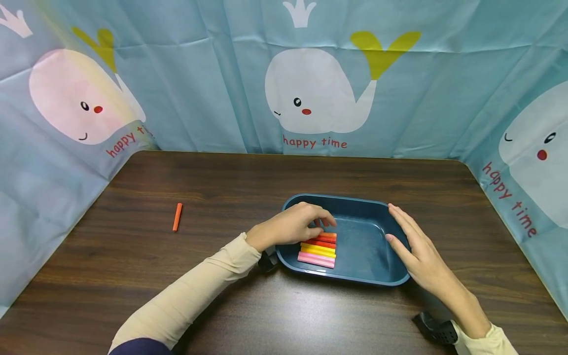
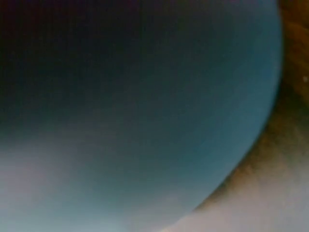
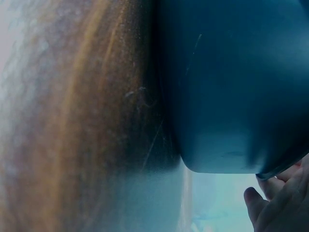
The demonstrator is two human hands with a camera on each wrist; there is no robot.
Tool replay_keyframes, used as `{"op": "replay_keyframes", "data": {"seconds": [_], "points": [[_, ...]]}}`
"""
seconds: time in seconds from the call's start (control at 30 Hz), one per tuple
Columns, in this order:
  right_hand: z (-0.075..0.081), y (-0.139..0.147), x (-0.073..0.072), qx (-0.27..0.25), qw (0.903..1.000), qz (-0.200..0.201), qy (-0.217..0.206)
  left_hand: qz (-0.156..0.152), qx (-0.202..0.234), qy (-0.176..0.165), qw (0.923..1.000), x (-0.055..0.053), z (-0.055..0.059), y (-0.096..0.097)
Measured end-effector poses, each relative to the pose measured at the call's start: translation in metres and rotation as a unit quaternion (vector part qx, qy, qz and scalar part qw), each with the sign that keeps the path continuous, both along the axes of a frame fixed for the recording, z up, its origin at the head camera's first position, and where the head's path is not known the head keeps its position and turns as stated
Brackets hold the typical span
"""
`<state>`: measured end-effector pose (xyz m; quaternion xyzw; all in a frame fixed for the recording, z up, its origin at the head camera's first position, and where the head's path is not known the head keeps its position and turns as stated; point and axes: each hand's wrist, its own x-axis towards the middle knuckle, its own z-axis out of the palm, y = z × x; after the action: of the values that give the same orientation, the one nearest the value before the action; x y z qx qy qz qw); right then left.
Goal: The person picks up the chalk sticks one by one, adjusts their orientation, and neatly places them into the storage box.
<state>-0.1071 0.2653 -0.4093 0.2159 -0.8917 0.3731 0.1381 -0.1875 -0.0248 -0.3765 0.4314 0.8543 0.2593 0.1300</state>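
A dark blue tray (image 1: 359,249) holds a side-by-side row of short coloured sticks (image 1: 317,256), pink nearest me, then yellow, red and orange. My left hand (image 1: 293,224) reaches over the tray's left rim. Its loosely bent fingers hover at the orange sticks, with no stick visible between thumb and fingers. Along the right rim lies my right hand (image 1: 417,251), fingers fairly straight and thumb spread over the inside. In the right wrist view, fingers (image 3: 282,205) show by the tray's rim. The left wrist view is a blur of blue tray wall (image 2: 231,121).
One orange stick (image 1: 177,217) lies alone on the dark wooden table (image 1: 213,187), well left of the tray. A blue curtain (image 1: 213,98) with whale prints stands along the table's back and sides.
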Motion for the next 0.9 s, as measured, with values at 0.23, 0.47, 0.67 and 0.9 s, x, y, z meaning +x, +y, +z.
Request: {"op": "replay_keyframes", "data": {"seconds": [0.23,0.47,0.67,0.9], "points": [[0.000,0.000,0.000,-0.001,1.0000,0.002,0.001,-0.002,0.041,0.009,0.9991,0.001,0.007,-0.010],[0.001,0.000,0.000,-0.001,1.0000,0.001,0.001,0.025,0.054,0.016,0.9981,0.004,0.018,-0.026],[0.001,0.000,0.000,0.000,1.0000,0.001,0.003,0.052,0.045,0.037,0.9969,0.004,0.025,-0.040],[0.001,0.000,0.000,-0.002,1.0000,0.003,0.000,0.081,0.057,0.060,0.9933,0.004,0.027,-0.057]]}}
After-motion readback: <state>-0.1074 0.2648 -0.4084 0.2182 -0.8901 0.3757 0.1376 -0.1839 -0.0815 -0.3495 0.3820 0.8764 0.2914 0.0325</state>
